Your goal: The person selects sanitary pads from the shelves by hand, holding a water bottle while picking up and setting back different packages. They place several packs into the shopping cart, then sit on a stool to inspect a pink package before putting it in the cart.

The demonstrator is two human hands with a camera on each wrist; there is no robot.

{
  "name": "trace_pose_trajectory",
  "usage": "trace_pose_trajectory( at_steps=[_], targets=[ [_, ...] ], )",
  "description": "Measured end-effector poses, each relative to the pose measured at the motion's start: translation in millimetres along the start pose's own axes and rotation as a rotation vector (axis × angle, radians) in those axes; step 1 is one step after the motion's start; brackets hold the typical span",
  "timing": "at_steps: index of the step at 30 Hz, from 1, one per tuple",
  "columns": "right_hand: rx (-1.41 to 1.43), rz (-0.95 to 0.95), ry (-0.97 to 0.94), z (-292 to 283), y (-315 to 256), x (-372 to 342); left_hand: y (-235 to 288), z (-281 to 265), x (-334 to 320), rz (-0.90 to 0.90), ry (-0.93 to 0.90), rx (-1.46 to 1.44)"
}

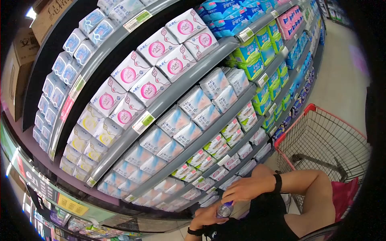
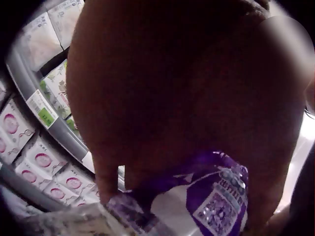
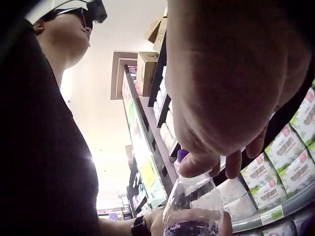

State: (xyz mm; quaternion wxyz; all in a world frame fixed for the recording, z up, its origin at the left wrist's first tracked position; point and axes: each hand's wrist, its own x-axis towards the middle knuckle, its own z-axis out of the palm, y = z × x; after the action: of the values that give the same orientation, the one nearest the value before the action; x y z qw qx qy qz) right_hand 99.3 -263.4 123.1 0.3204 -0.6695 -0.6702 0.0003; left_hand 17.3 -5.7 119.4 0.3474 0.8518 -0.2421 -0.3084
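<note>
A clear plastic bottle (image 1: 224, 211) with a purple cap (image 3: 182, 155) is held in front of the body. My left hand (image 1: 206, 217) grips it around the body, and its purple and white label (image 2: 216, 209) shows below that hand in the left wrist view. From above, my right hand (image 1: 249, 188) pinches the cap with thumb and fingers. In the right wrist view the bottle's shoulder is transparent, and fingers of the left hand show behind it.
Shelves on the left hold rows of packs with pink circles (image 1: 156, 49), blue-white packs (image 1: 173, 119) and green packs (image 1: 246, 52). A red-rimmed wire shopping cart (image 1: 321, 136) stands at the right beside the aisle floor (image 1: 341, 80). Cardboard boxes (image 1: 25, 48) sit at upper left.
</note>
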Motion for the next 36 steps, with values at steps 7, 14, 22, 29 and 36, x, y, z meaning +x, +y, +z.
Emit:
trace_pose_trajectory(
  at_steps=[7, 14, 22, 29, 36],
  targets=[
    [-0.001, 0.01, 0.146, -1, -10, 7, -11, 2, -20, 0.041, 0.064, 0.091],
    [-0.232, 0.132, 0.221, -7, -5, 5, 54, -55, -70, 0.3, 0.495, 0.121],
    [-0.331, 0.229, 0.068, 1, -3, 2, 130, -115, -97, 0.596, 0.625, 0.435],
    [-0.339, 0.313, 0.002, 7, 2, 1, 185, -131, -110, 0.714, 0.556, 0.617],
    [-0.261, 0.292, -0.021, 16, 16, -5, 206, -136, -119, 0.773, 0.731, 0.926]
  ],
)
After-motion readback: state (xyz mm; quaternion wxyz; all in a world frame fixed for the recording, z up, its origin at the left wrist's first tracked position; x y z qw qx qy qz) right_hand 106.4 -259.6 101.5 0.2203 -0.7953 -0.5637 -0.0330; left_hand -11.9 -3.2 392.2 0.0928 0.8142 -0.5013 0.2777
